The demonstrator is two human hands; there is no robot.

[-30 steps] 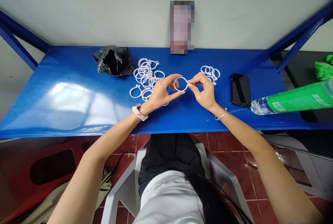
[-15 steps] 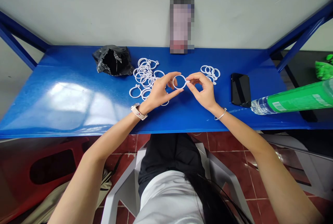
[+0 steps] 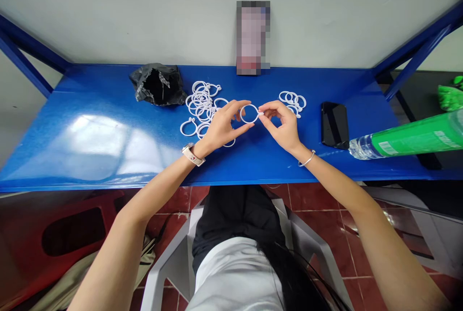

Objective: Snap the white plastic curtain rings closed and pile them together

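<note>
A white curtain ring (image 3: 241,117) is held up between my two hands over the blue table. My left hand (image 3: 224,125) curves around the ring's left side, with index finger at its top and thumb near its bottom. At the ring's right edge, the thumb and index finger of my right hand (image 3: 284,120) pinch the small eyelet. A loose pile of similar white rings (image 3: 200,102) lies behind and left of my left hand, which partly covers it. Several more white rings (image 3: 297,101) form a smaller group just beyond my right hand.
On the blue table (image 3: 108,123), a torn black plastic bag (image 3: 141,90) sits left of the ring pile. To the right are a black phone (image 3: 334,125) and a green-labelled bottle (image 3: 415,135). A blurred upright rectangle (image 3: 253,36) leans on the wall.
</note>
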